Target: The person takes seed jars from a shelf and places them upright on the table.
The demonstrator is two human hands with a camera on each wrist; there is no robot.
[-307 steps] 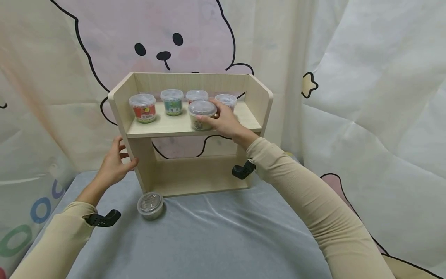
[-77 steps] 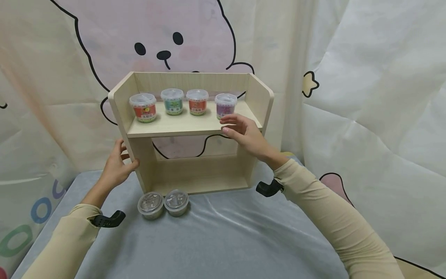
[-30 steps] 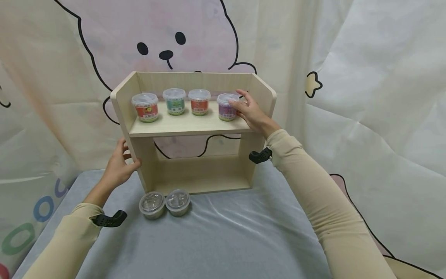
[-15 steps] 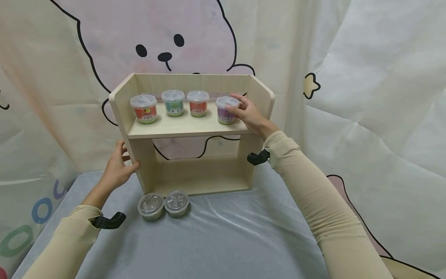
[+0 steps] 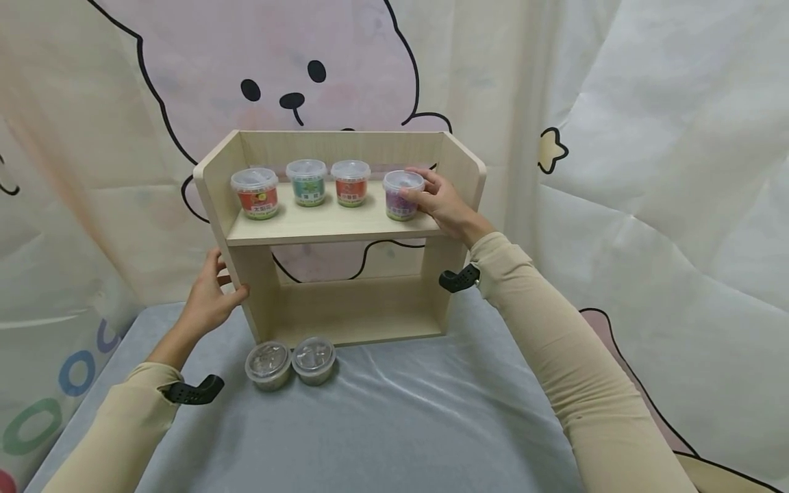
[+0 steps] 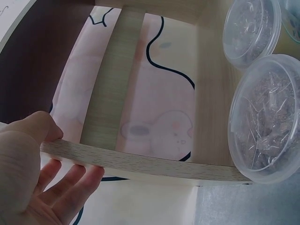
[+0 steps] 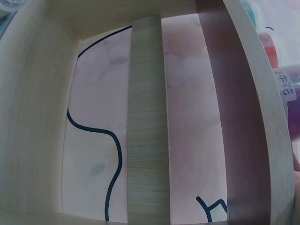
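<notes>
The right hand is reaching onto the upper board of the wooden shelf, and its fingers are curling round the purple-labelled cup, with the thumb lying on the near side of the cup and the other fingers wrapping its right side up to the clear lid. That cup is standing upright at the right end of the upper board, near the right side panel. To its left three more lidded cups are standing in a row on the same board: the orange-labelled cup, the green-labelled cup and, nearest the left panel, the red-labelled cup. The left hand is gripping the front edge of the shelf's left side panel low down; in the left wrist view the thumb is lying on one face of the board and the fingers are spreading flat against the other. On the grey tabletop, just in front of the shelf's lower left corner, two clear cups are sitting side by side and touching: the left clear cup and the right clear cup, both showing pale shredded contents under their lids. Both arms are wearing beige sleeves with black wrist straps. Behind the shelf a curtain printed with a pink bear is hanging.
</notes>
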